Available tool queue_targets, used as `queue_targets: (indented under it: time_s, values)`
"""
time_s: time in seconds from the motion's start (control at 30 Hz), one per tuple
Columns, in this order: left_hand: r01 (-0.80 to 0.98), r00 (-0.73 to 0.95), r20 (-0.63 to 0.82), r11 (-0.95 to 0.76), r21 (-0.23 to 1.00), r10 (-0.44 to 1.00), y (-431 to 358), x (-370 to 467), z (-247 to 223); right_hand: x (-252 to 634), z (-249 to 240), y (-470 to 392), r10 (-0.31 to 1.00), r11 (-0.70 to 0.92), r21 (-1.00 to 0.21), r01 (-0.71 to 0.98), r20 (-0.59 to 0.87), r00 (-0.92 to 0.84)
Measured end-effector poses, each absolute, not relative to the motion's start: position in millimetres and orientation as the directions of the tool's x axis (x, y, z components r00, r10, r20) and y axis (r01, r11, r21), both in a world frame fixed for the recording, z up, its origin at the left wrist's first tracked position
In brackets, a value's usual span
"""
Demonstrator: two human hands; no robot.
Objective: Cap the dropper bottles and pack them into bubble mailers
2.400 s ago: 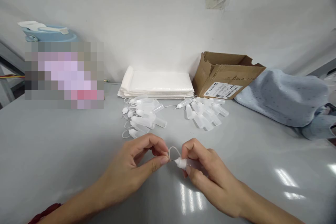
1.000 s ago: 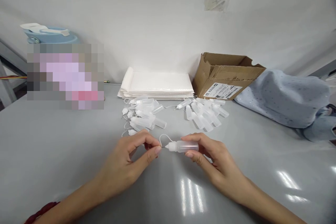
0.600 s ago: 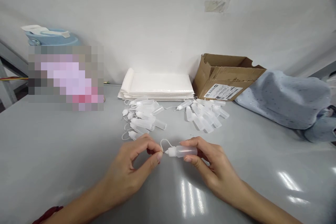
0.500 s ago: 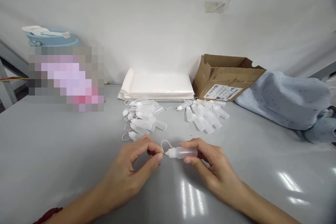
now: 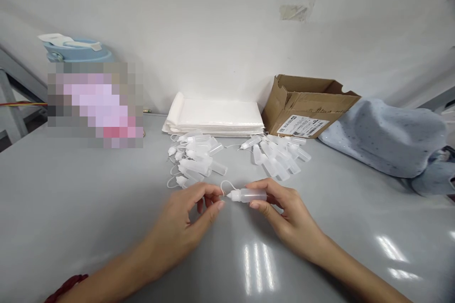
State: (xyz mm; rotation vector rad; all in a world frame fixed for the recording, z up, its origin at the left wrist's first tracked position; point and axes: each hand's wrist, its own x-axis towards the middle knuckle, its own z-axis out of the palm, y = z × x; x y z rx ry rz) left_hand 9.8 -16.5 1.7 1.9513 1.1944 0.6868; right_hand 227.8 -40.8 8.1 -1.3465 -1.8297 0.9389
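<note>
My right hand (image 5: 284,206) pinches the body of a small translucent bottle (image 5: 249,195), which lies level with its narrow tip pointing left. A thin white loop (image 5: 227,182) rises from the bottle's neck and curves down towards the tip. My left hand (image 5: 197,213) is at the tip, thumb and forefinger slightly apart, with the loop's end beside the fingertips. Just beyond my left hand lies a pile of similar bottles with white caps and loops (image 5: 195,165). A second pile of bottles (image 5: 280,156) lies farther off to the right.
White padded envelopes (image 5: 216,116) are stacked by the wall. An opened cardboard box (image 5: 313,104) and a blue-grey cloth (image 5: 391,137) stand to the right. At the back left are a blue container (image 5: 80,51) and a blurred pink item (image 5: 103,104).
Both hands and the bottle have moved slightly away from me, towards the piles. My left thumb and forefinger have parted a little at the tip.
</note>
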Motion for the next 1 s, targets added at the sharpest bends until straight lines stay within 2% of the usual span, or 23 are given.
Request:
queue_targets:
  time_s: [0.2,0.33,0.5,0.63,0.73,0.83,1.0]
  values:
    - [0.427,0.487,0.441,-0.646,0.633,0.754,-18,10,-4,227,9,-43,0.966,0.187,-0.839,0.512,0.063,-0.250]
    - [0.380,0.527,0.520,-0.734,0.562,0.672,-20,11,-9,226,7,-45,0.967,0.166,-0.838,0.519,0.036,-0.250]
    - [0.377,0.565,0.526,-0.766,0.521,0.636,-19,13,-15,225,6,-46,0.962,0.212,-0.829,0.517,0.083,-0.261]
    - [0.393,0.579,0.570,-0.812,0.431,0.583,-7,7,-9,224,5,-46,0.954,0.256,-0.807,0.531,0.123,-0.273]
    - [0.476,0.522,0.605,-0.794,0.377,0.600,9,-7,3,224,2,-44,0.951,0.297,-0.768,0.568,0.183,-0.250]
    - [0.628,0.368,0.643,-0.689,0.360,0.672,26,-23,11,226,-1,-42,0.968,0.250,-0.755,0.607,0.179,-0.176]
    - [0.726,0.150,0.633,-0.519,0.451,0.760,50,-36,3,227,-2,-41,0.969,0.247,-0.739,0.627,0.189,-0.159]
